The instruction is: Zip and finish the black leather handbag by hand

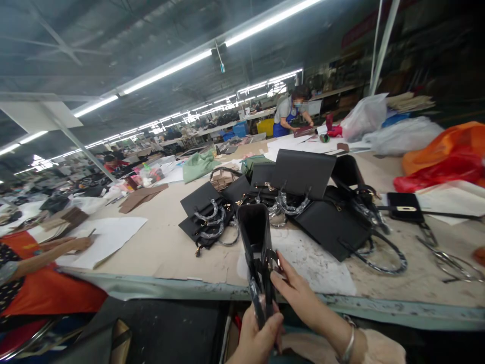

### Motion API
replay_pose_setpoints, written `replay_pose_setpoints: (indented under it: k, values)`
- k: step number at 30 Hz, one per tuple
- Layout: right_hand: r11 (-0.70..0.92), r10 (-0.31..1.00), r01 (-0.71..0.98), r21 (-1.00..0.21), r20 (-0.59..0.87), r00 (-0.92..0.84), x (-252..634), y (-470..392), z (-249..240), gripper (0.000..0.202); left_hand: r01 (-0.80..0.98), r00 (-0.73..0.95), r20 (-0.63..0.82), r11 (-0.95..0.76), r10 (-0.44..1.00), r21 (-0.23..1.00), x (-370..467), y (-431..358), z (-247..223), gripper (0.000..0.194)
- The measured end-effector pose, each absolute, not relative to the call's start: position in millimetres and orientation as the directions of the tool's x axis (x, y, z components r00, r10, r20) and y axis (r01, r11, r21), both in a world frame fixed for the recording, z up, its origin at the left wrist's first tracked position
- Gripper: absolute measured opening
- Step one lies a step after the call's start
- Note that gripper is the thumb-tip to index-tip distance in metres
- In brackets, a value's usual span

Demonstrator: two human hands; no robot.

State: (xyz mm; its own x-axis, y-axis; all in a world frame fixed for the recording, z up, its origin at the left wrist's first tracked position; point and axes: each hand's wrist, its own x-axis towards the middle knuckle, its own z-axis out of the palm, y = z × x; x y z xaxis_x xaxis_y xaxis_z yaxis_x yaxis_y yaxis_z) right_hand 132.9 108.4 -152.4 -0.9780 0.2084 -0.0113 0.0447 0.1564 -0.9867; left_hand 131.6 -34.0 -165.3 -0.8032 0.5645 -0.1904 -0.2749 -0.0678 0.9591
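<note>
A black handbag is held at the table's front edge, seen end-on with its dark side toward me. My left hand is closed around its plastic-wrapped handles, low in the view. At the bag's right side, my right hand has its fingers pinched on the part near a small gold metal fitting; the fingertips are partly hidden. Beyond it lies a pile of black handbags, their handles wrapped in clear film. Two smaller black bags lie at the pile's left.
To the right lie a phone, scissors and red and orange plastic bags. A co-worker in orange works over white paper at left. Another person stands across the table. Brown sheets lie on the tabletop.
</note>
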Motion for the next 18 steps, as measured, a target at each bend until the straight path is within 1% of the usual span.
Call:
replay_pose_setpoints:
  k: [2, 3, 5, 6, 7, 8, 10, 11, 12, 13, 14, 15, 16, 17, 18]
  values:
    - [0.017, 0.136, 0.058, -0.998, -0.055, -0.989, 136, 107, -152, 0.078, -0.243, -0.831, -0.148, -0.110, 0.536, 0.964, 126, -35, -161, 0.034]
    - [-0.028, 0.096, 0.059, -0.998, -0.061, -0.994, 138, 106, -152, 0.081, -0.239, -0.831, -0.132, -0.132, 0.540, 0.962, 123, -35, -156, 0.033]
    - [-0.067, 0.055, 0.038, -0.997, -0.041, -0.998, 142, 104, -155, 0.082, -0.240, -0.822, -0.082, -0.214, 0.563, 0.947, 115, -36, -140, 0.031]
    - [-0.068, 0.067, 0.018, -0.998, -0.023, -0.997, 143, 105, -157, 0.078, -0.247, -0.814, -0.043, -0.279, 0.579, 0.928, 110, -39, -128, 0.029]
    - [-0.065, 0.105, 0.000, -0.998, -0.007, -0.994, 145, 108, -160, 0.074, -0.259, -0.812, 0.003, -0.366, 0.583, 0.894, 105, -42, -115, 0.027]
    - [-0.058, 0.175, -0.011, -0.998, 0.001, -0.985, 146, 112, -163, 0.069, -0.279, -0.814, 0.048, -0.462, 0.579, 0.842, 99, -47, -101, 0.025]
    - [-0.066, 0.367, -0.008, -0.998, -0.017, -0.930, 148, 125, -170, 0.064, -0.334, -0.810, 0.105, -0.600, 0.577, 0.727, 89, -61, -75, 0.023]
    - [-0.117, 0.455, -0.006, -0.993, -0.048, -0.889, 148, 132, -173, 0.062, -0.349, -0.800, 0.154, -0.658, 0.580, 0.667, 84, -68, -65, 0.021]
    - [-0.213, 0.504, -0.015, -0.977, -0.097, -0.858, 148, 139, -174, 0.062, -0.375, -0.772, 0.210, -0.697, 0.600, 0.611, 79, -74, -58, 0.019]
    - [-0.346, 0.497, -0.030, -0.938, -0.156, -0.854, 148, 144, -174, 0.061, -0.426, -0.718, 0.257, -0.701, 0.647, 0.572, 75, -79, -54, 0.017]
    - [-0.493, 0.428, -0.035, -0.869, -0.207, -0.880, 148, 146, -172, 0.062, -0.482, -0.652, 0.300, -0.686, 0.696, 0.544, 73, -83, -54, 0.016]
    - [-0.626, 0.310, -0.019, -0.780, -0.227, -0.923, 148, 147, -168, 0.062, -0.522, -0.594, 0.359, -0.684, 0.720, 0.510, 70, -84, -57, 0.015]
    - [-0.723, 0.174, 0.021, -0.690, -0.212, -0.962, 148, 145, -163, 0.062, -0.550, -0.552, 0.420, -0.693, 0.720, 0.466, 69, -85, -62, 0.015]
    - [-0.781, 0.039, 0.077, -0.619, -0.171, -0.984, 147, 141, -157, 0.062, -0.582, -0.527, 0.446, -0.689, 0.724, 0.432, 69, -84, -68, 0.017]
    - [-0.808, -0.052, 0.113, -0.578, -0.121, -0.991, 145, 135, -151, 0.061, -0.613, -0.510, 0.453, -0.678, 0.732, 0.405, 70, -83, -74, 0.019]
